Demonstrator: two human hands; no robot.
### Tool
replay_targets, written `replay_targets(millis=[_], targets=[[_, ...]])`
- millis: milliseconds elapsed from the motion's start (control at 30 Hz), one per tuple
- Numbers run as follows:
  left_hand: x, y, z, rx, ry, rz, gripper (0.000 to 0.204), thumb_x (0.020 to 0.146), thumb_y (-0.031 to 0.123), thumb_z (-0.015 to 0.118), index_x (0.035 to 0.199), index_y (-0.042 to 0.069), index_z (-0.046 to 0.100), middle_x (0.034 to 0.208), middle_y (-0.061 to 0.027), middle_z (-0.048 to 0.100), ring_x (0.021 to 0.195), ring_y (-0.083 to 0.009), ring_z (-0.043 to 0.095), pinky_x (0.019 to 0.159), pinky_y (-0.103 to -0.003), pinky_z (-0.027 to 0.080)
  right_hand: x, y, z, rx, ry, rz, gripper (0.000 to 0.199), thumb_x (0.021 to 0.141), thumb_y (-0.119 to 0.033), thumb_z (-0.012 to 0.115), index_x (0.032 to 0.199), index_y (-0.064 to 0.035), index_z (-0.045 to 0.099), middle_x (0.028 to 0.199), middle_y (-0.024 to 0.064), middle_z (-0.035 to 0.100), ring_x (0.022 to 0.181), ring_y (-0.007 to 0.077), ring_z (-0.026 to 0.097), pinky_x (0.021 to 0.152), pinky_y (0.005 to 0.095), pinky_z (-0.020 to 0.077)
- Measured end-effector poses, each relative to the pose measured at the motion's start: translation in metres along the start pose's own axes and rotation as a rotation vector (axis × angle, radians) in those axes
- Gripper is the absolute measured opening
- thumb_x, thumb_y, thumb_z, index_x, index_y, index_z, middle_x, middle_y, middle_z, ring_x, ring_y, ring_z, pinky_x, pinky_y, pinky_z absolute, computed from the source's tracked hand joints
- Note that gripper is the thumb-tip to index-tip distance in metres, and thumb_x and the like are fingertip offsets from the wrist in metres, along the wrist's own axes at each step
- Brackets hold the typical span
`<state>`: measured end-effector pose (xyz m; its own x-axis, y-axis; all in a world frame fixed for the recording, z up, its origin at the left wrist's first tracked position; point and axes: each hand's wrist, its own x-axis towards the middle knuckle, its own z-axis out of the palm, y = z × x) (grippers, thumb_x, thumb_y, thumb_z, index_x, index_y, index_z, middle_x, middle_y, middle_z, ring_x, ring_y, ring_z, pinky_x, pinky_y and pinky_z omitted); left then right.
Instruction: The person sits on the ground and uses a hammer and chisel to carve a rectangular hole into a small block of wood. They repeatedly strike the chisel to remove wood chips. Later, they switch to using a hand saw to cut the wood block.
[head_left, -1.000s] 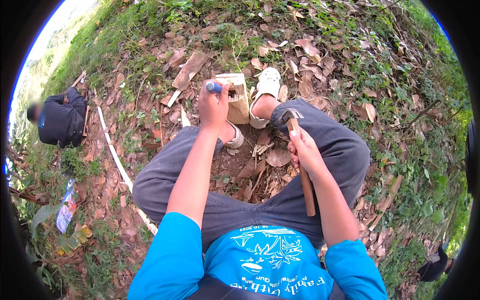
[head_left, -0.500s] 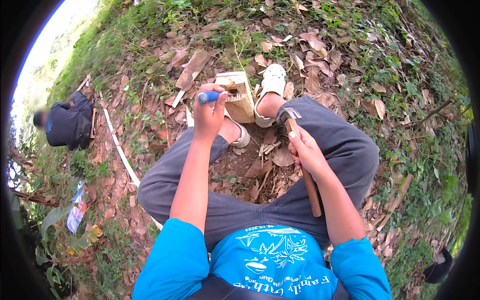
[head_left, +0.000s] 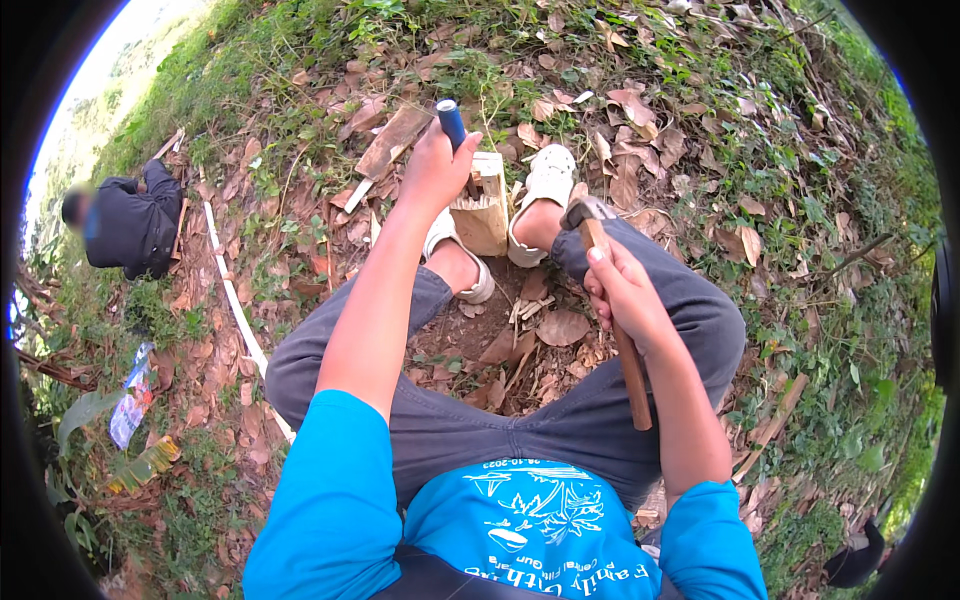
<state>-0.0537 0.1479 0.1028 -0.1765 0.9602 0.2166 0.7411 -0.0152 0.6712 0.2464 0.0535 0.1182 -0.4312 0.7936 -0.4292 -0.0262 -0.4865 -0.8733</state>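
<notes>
Left hand (head_left: 436,168): grip closed round blue-handled tool (head_left: 452,122), at wooden block (head_left: 483,230) between shoes (head_left: 549,178). Right hand (head_left: 624,288): grip closed round hammer (head_left: 634,380), high on handle. Hammer probably head-heavy, stiff; lower hold advisable. Wooden block likely rigid, rough; steady by outer sides.

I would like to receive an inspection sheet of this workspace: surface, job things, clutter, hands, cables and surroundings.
Surface: soil, dry leaves and green plants.
Job things: wooden block between the white shoes; blue-handled tool, working end unclear; hammer.
Clutter: flat board, wood chips, plastic wrapper.
Hands: left hand closed around the blue-handled tool; right hand grips the hammer's wooden handle.
Cables: nothing seen.
Surroundings: another person in dark clothing at left; long pale strip on the ground.
</notes>
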Motion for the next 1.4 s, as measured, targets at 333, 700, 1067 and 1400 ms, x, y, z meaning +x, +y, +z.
replay_targets(millis=[333, 700, 1067, 1400], targets=[[-0.013, 0.006, 0.006, 0.057, 0.021, 0.155, 0.039, 0.096, 0.036, 0.066, 0.108, 0.001, 0.054, 0.1, -0.0241, 0.065, 0.097, -0.0474, 0.063, 0.084, -0.054, 0.051, -0.001, -0.168, 0.088, -0.118, -0.022, -0.72, 0.035, 0.109, -0.037, 0.05, 0.1, -0.0036, 0.052, 0.071, -0.0003, 0.048, 0.053, 0.0055, 0.047, 0.046, 0.0246, 0.0416], [-0.022, -0.011, 0.005, -0.011, 0.066, 0.215, 0.036, 0.096, 0.032, 0.068, 0.107, -0.001, 0.056, 0.105, -0.0229, 0.064, 0.099, -0.0461, 0.063, 0.085, -0.054, 0.05, 0.003, -0.151, 0.109, -0.368, -0.071, -0.617, 0.043, 0.107, -0.033, 0.053, 0.128, 0.0034, 0.057, 0.082, 0.0038, 0.058, 0.077, 0.0124, 0.057, 0.069, 0.0294, 0.0471], [-0.027, -0.015, 0.011, -0.003, 0.038, 0.208, 0.037, 0.096, 0.034, 0.067, 0.112, 0.003, 0.054, 0.107, -0.0207, 0.062, 0.097, -0.0455, 0.064, 0.08, -0.054, 0.052, 0.006, -0.167, 0.12, -0.101, -0.106, -0.662, 0.032, 0.11, -0.035, 0.048, 0.118, -0.0036, 0.053, 0.072, -0.0026, 0.048, 0.049, 0.0, 0.042, 0.041, 0.0192, 0.0353], [-0.074, -0.028, 0.029, -0.151, 0.072, 0.128, 0.033, 0.089, 0.021, 0.076, 0.115, 0.007, 0.061, 0.111, -0.0183, 0.062, 0.096, -0.0428, 0.065, 0.079, -0.048, 0.053, -0.004, -0.126, 0.099, -0.234, -0.173, -0.289, 0.051, 0.108, -0.034, 0.051, 0.148, -0.0036, 0.042, 0.071, -0.0066, 0.045, 0.052, 0.0001, 0.046, 0.043, 0.0174, 0.0381]])
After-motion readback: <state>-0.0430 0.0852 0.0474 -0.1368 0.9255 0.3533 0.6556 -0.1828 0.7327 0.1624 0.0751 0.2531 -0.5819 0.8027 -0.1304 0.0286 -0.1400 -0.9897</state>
